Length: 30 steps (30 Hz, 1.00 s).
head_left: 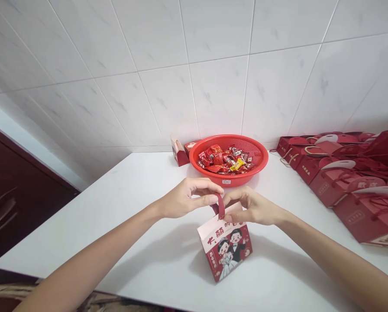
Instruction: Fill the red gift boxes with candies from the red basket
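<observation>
A small red and pink gift box (228,249) with a cartoon couple printed on its front hangs tilted over the white table. My left hand (189,197) pinches the dark red ribbon (221,207) that loops up from the box's top. My right hand (250,207) is closed on the box's upper edge beside the ribbon, thumb on the front, the other fingers partly hidden behind. Just beyond both hands is a red plastic basket (228,180) holding several wrapped candies (218,160).
Several red gift boxes (330,182) with ribbons stand in rows along the right side of the white table (142,173). Two small boxes (180,155) are left of the basket by the tiled wall. A dark red cabinet (21,190) is at the far left.
</observation>
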Each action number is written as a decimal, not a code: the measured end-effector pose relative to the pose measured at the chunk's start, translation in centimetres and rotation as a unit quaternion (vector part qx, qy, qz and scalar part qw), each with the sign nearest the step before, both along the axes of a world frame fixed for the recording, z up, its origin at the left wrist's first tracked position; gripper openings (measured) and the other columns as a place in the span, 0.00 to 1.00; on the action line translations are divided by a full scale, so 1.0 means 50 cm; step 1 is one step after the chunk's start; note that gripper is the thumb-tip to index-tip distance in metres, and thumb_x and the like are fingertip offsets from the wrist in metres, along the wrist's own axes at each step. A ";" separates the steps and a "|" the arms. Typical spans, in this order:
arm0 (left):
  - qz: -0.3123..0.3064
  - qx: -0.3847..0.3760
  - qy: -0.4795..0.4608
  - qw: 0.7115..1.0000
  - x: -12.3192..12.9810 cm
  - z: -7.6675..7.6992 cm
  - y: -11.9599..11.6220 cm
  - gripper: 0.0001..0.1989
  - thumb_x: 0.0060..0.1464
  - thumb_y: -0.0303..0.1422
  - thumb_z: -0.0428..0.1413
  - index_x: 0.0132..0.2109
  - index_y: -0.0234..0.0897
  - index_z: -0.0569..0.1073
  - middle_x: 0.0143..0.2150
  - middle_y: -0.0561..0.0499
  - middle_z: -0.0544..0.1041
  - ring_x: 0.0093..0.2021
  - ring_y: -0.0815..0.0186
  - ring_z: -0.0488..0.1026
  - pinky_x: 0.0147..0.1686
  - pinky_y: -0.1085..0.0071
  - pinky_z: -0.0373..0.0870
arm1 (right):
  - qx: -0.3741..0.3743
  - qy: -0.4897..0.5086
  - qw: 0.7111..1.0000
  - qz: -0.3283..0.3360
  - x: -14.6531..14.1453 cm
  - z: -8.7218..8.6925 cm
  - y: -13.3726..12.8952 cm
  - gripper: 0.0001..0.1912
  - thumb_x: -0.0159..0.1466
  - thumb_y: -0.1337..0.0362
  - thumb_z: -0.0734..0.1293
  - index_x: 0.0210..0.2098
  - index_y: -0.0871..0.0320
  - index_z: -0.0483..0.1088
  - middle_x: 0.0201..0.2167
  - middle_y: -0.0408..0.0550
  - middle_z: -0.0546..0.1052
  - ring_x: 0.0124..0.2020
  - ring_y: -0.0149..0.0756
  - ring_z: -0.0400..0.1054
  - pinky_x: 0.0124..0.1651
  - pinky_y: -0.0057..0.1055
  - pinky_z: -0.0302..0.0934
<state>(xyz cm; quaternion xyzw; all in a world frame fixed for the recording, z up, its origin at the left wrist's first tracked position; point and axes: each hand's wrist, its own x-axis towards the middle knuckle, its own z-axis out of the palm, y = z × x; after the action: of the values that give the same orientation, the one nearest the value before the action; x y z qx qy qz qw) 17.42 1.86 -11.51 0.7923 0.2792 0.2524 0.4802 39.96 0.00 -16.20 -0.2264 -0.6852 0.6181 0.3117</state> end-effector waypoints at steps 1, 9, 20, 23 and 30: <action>0.001 -0.010 -0.007 1.000 0.001 -0.002 -0.001 0.12 0.58 0.36 0.61 0.46 0.34 0.78 0.41 0.46 0.79 0.38 0.65 0.78 0.42 0.67 0.77 | 0.001 0.001 1.000 0.003 -0.001 0.000 0.000 0.07 0.57 0.65 0.74 0.34 0.61 0.77 0.30 0.43 0.76 0.30 0.29 0.69 0.33 0.25 0.65; 0.005 -0.060 -0.062 0.996 0.004 -0.006 -0.005 0.11 0.57 0.36 0.62 0.43 0.32 0.78 0.37 0.48 0.78 0.36 0.67 0.77 0.41 0.68 0.77 | -0.062 -0.006 0.998 0.007 -0.002 -0.008 0.000 0.12 0.56 0.59 0.76 0.35 0.61 0.76 0.27 0.42 0.75 0.27 0.29 0.68 0.30 0.25 0.62; 0.030 -0.059 -0.082 0.994 0.009 -0.003 -0.016 0.10 0.54 0.34 0.65 0.41 0.32 0.78 0.35 0.48 0.80 0.34 0.67 0.77 0.38 0.70 0.77 | 0.181 -0.091 0.975 -0.091 0.006 0.018 -0.002 0.11 0.60 0.61 0.72 0.41 0.57 0.74 0.38 0.47 0.77 0.37 0.35 0.69 0.42 0.33 0.65; 0.071 -0.033 -0.090 0.993 0.014 0.006 -0.031 0.10 0.51 0.34 0.67 0.37 0.32 0.78 0.32 0.49 0.79 0.32 0.67 0.77 0.34 0.72 0.76 | 0.247 -0.071 0.952 -0.165 0.011 0.029 -0.008 0.12 0.61 0.60 0.72 0.44 0.55 0.71 0.45 0.50 0.76 0.45 0.40 0.70 0.49 0.39 0.66; 0.189 0.036 -0.100 0.976 0.024 0.021 -0.050 0.13 0.47 0.37 0.69 0.30 0.33 0.76 0.24 0.53 0.76 0.22 0.72 0.71 0.24 0.76 0.71 | 0.241 -0.073 0.948 -0.194 0.002 0.037 -0.031 0.14 0.70 0.55 0.63 0.39 0.55 0.77 0.44 0.51 0.79 0.47 0.42 0.72 0.51 0.39 0.65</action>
<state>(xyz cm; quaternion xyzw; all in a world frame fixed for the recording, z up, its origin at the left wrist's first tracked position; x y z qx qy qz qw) 18.60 -0.62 -10.49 0.7129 0.3646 0.4266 0.4206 40.07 -1.53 -14.33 -0.3171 -0.7779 0.3437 0.4198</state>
